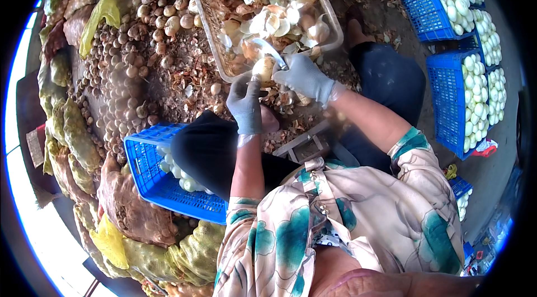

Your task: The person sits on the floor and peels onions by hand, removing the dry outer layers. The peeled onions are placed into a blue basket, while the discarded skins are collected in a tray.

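Both hands wear grey knit gloves and meet at the near rim of a plastic tray [214, 56] filled with onion skins [268, 22]. My left hand [245, 102] grips an onion [263, 69] from below, its thumb and fingers at the bulb's lower side. In my right hand [306, 78] is a knife [269, 50] with a curved metal blade that points up and left, over the onion and the skins. Part of the onion's pale surface faces up. The knife's handle is hidden in the glove.
Unpeeled onions [126, 70] spread across the floor on the left, beside filled mesh sacks [79, 129]. A blue crate [180, 209] with peeled onions stands by my left knee. Blue crates [449, 100] heaped with peeled onions line the right. A low stool [302, 146] is beneath me.
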`<state>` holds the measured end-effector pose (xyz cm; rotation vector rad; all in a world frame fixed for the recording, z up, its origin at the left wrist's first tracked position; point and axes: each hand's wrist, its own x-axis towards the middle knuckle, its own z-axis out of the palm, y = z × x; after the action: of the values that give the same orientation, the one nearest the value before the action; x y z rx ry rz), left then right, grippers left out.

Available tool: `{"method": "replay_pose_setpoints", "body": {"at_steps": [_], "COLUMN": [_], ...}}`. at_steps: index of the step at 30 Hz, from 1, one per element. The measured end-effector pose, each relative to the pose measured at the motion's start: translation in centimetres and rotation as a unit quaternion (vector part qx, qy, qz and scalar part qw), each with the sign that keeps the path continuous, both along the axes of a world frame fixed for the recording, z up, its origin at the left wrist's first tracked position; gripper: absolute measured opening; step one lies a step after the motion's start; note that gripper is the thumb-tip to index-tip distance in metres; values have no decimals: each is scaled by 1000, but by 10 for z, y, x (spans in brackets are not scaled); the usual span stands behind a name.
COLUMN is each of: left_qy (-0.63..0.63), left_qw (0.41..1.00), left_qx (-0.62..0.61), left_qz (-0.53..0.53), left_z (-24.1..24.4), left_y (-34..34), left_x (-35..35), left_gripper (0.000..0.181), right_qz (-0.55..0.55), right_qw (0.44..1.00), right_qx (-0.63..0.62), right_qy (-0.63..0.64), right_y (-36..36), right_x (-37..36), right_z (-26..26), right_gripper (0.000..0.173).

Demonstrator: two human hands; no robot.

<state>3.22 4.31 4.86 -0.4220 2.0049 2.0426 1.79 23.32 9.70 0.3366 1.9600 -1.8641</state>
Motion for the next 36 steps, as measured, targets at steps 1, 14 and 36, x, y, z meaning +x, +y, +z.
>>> {"method": "replay_pose_setpoints", "body": {"at_steps": [1,14,36], "left_qy": [32,11,185], "left_qw": [999,990,951], "left_qx": [21,114,-248], "left_qz": [-11,-76,6], "left_z": [0,17,-1], "left_y": [1,17,-6], "left_x": [0,-7,16], "left_gripper": [40,61,61], "right_qz": [-16,-101,20], "right_qw": [1000,994,976], "right_qx": [-17,-35,180], "right_qy": [-11,0,122], "right_y": [2,8,-2], "right_x": [0,1,14], "right_z": [-1,-47,-4], "right_gripper": [23,35,34]}}
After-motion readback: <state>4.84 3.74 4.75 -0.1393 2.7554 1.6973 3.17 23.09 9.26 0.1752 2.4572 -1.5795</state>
